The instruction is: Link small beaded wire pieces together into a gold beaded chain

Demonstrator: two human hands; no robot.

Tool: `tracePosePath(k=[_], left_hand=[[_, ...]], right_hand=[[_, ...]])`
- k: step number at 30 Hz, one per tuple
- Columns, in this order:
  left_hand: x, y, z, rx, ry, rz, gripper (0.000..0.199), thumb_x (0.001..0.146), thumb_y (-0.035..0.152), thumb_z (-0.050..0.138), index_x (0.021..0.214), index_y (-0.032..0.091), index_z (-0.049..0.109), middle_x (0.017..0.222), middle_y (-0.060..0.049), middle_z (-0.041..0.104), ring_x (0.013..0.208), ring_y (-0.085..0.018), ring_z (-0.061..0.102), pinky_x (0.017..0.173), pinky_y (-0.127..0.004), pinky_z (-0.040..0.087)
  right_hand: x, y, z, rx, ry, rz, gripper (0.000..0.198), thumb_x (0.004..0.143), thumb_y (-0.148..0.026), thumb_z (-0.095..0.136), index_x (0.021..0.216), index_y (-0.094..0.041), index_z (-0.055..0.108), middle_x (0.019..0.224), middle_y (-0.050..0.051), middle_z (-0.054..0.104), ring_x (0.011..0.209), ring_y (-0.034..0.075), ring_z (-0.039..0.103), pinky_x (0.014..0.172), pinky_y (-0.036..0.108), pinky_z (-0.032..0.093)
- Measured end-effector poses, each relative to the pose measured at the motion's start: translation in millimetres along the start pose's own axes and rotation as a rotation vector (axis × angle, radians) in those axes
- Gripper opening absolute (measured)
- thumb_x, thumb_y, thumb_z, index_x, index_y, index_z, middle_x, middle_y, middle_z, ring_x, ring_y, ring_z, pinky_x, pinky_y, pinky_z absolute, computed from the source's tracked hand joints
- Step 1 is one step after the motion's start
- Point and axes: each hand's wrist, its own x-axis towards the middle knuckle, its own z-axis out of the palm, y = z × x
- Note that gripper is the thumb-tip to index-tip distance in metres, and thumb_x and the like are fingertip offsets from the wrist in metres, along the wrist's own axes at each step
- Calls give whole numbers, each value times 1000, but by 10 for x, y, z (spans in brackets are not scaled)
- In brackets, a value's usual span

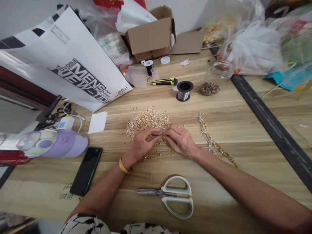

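My left hand and my right hand meet fingertip to fingertip over the wooden table. Both are pinched closed; whatever lies between the tips is too small to make out. Just behind them spreads a pile of small gold and silver jewellery pieces. A thin gold chain lies on the table below my fingers, partly hidden by my left hand. To the right of my right hand rest a bundle of silver and gold chains. Nearer to me are white-handled scissors, lying with blades pointing left.
A phone and a purple bottle lie at the left, beneath a large white bag. Toward the back are a wire spool, a yellow-black utility knife, a glass jar of beads and a cardboard box.
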Motion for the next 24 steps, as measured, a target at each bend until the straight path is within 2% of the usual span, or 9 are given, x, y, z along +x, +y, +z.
tracePosePath(k=[4,10,15,17,21,24], left_hand=[[11,-6,-2,-71,-10,-74,11,79,16,68,89,16,65,83,-2,72,71,-12,68,71,-23,55],[28,33,-12,-95,-47,-71,10,81,13,63,90,17,64,85,-3,71,76,-13,68,73,-25,55],[23,64,-7,-111,-58,-94,11,80,12,62,90,16,60,82,-2,68,73,-12,67,71,-23,54],[21,57,-3,-126,-49,-115,10,80,13,62,88,16,59,81,-2,67,73,-12,66,70,-23,54],[21,28,-3,-183,-22,-154,9,81,15,62,89,16,58,81,-3,67,73,-12,66,71,-24,54],[25,19,-10,-190,-31,-155,9,81,14,62,89,16,58,82,-4,66,73,-12,66,71,-24,53]], right_hand=[[-1,4,0,7,-11,1,14,95,-20,46,92,-16,58,84,7,62,79,19,53,72,32,42],[0,-3,-7,36,-13,7,14,94,-20,47,104,-15,56,91,9,64,82,20,55,72,33,43],[6,-15,-24,35,-43,7,10,92,-19,47,92,-17,56,89,8,62,82,20,54,73,33,43],[7,-22,-31,5,-20,54,7,88,-17,49,91,-18,55,89,8,60,84,21,54,74,34,42],[4,-29,-36,-15,137,164,27,74,-11,50,100,-17,50,103,13,55,97,27,51,80,41,43],[6,-34,-37,36,155,114,35,73,-13,52,108,-18,47,110,14,52,104,29,49,85,45,43]])
